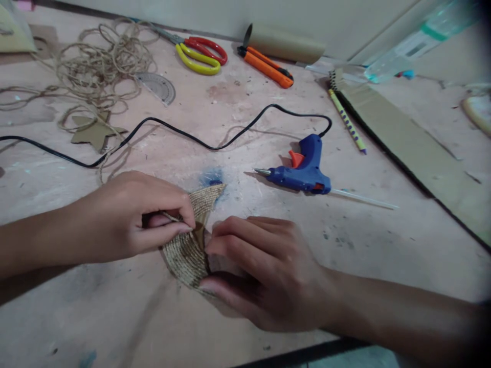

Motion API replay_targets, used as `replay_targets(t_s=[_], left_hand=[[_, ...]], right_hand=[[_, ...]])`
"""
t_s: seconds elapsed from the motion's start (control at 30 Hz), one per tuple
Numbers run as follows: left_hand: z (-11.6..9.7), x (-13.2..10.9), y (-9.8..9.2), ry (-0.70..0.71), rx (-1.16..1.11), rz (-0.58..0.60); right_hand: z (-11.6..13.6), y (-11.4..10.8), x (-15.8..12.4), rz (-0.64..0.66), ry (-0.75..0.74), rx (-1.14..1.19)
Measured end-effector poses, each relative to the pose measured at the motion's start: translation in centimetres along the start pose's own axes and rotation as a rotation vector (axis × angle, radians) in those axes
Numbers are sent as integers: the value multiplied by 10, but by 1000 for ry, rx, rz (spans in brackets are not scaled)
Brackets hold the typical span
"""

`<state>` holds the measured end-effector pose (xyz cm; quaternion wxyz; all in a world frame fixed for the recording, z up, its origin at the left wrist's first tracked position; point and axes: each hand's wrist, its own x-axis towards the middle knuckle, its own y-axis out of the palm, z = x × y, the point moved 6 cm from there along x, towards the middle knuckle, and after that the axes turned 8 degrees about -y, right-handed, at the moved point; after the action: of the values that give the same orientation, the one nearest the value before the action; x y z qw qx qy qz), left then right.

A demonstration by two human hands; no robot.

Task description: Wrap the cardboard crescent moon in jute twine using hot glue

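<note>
A crescent-shaped piece (186, 258), covered in rows of glued-looking jute twine, lies on the table between my hands; a bare brown strip shows near its inner edge. My left hand (141, 214) pinches a strand of twine (169, 216) right above that strip. With curled fingers and thumb, my right hand (268, 266) grips the crescent along its right and lower edge, hiding part of it. Beyond my hands rests a blue glue gun (301, 171), nozzle to the left, with a clear glue stick (364, 198) poking out of its back.
A tangle of twine (99, 66) lies at back left, by a cardboard star (94, 132) and a protractor (158, 88). Scissors (201, 53), an orange cutter (266, 66) and a cardboard tube (286, 43) lie behind. A black cord (184, 134) crosses the table. Cardboard (402, 138) lies right.
</note>
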<state>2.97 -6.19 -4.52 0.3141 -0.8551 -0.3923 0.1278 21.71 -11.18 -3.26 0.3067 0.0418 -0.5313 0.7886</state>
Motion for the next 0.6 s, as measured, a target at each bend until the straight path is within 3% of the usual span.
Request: replay_targets(t_s=[0.6], left_hand=[[-3, 2, 0, 38, 0, 30]], right_hand=[[1, 1, 2, 19, -20, 44]])
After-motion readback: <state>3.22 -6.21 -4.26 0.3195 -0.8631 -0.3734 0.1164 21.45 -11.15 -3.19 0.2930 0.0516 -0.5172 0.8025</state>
